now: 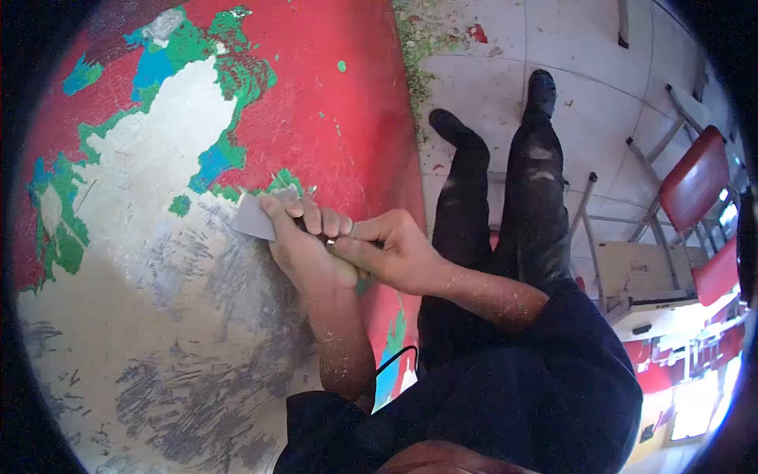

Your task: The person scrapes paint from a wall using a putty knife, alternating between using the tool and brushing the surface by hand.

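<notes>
My left hand (296, 237) is closed around a scraper, and its flat grey blade (254, 219) sticks out to the left against the wall. My right hand (395, 249) is closed at the other end of the scraper, thumb and fingers pressed at the handle end beside my left fingers. Most of the handle is hidden by both hands. Under the blade the wall (158, 182) has a bare whitish patch, edged with flakes of green and blue paint. Red paint (316, 79) covers the wall above and to the right.
Paint chips and dust (422, 47) lie on the tiled floor (482, 87) along the wall's foot. My legs (537, 189) stretch over the floor. Red chairs (691, 178) with metal frames and a pale box-like piece (639, 268) stand to the right.
</notes>
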`<state>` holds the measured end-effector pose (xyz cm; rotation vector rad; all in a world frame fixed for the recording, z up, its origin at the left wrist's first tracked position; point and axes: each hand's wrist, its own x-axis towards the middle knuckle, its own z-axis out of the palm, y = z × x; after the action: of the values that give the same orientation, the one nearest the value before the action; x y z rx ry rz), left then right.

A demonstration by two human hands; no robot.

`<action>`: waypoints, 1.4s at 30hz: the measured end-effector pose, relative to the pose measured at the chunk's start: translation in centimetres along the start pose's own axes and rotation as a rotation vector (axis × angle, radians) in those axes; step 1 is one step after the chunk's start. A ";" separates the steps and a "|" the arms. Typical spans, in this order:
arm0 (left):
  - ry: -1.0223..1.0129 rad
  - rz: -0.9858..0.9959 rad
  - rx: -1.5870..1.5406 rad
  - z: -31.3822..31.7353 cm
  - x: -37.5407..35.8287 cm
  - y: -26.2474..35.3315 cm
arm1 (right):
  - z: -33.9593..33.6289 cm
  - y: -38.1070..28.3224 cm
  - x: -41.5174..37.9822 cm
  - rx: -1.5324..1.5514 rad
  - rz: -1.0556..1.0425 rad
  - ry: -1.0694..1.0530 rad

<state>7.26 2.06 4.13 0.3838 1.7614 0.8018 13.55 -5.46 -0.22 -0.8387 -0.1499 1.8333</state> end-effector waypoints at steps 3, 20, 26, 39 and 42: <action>0.019 0.014 0.035 0.0 0.1 0.6 | 0.0 -0.2 -0.6 0.001 0.136 -0.029; 0.078 0.009 0.058 0.5 0.2 1.2 | 1.0 -1.3 0.0 0.015 0.125 0.011; 0.050 -0.044 0.055 -1.4 -1.5 0.5 | 1.1 0.3 -1.5 -0.027 0.047 0.004; 0.025 -0.045 0.027 0.4 1.1 0.7 | -0.6 -1.3 0.6 -0.107 0.091 -0.008; 0.105 -0.052 0.054 0.3 0.5 0.5 | -0.1 -0.6 -0.8 -0.077 0.053 -0.044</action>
<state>7.27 2.79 4.11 0.3358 1.8864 0.7506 14.22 -5.89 0.34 -0.8636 -0.2289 1.9066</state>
